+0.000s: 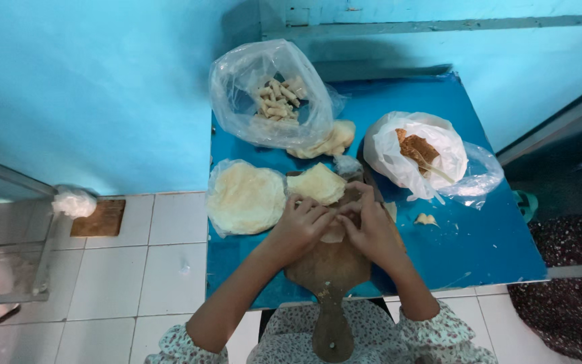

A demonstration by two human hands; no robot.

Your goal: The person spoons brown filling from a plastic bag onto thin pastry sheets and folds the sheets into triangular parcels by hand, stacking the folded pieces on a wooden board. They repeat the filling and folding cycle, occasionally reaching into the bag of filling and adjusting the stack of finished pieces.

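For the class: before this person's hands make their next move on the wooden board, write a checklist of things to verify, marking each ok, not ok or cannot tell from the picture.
1. Both hands on the work: left hand and right hand meet over a pale wrapper piece. Ok.
2. Wooden board lies flat on the blue table, its handle overhanging the near edge. Ok.
3. Stack of round wrappers beside the left hand. Ok.
4. Clear bag of rolled pieces stands open. Ok.
5. White bag of brown filling open beside the right hand. Ok.
6. Filling inside the wrapper: hidden by fingers. Cannot tell.
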